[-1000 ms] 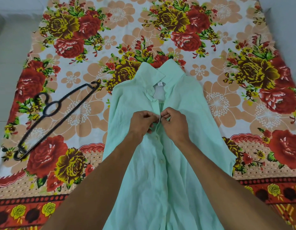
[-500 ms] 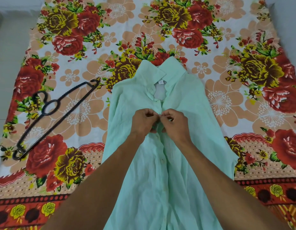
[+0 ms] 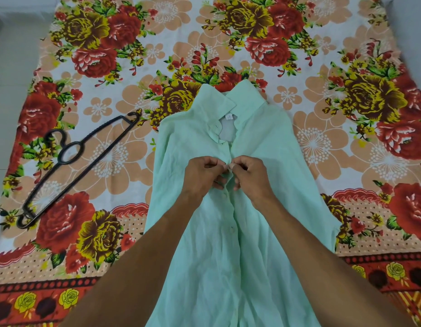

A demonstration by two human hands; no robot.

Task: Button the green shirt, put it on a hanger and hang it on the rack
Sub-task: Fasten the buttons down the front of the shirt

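The mint-green shirt point(image 3: 263, 142) lies flat, front up, on a floral sheet, collar pointing away from me. My left hand point(image 3: 202, 175) and my right hand point(image 3: 251, 174) meet at the placket just below the collar, fingertips pinching the two front edges together at a button. Below my hands, buttons along the placket point(image 3: 230, 213) look fastened. The collar stays open, showing a white label. A black plastic hanger point(image 3: 75, 161) rests on the sheet to the left of the shirt, apart from it.
The floral sheet point(image 3: 346, 138) covers the surface under everything. Pale floor point(image 3: 11, 90) shows along the left edge, and a grey strip at the upper right. No rack is in view.
My hands have closed tighter together on the placket; a second ago the fingers were slightly apart with an edge held between them. The shirt and hanger have stayed put.
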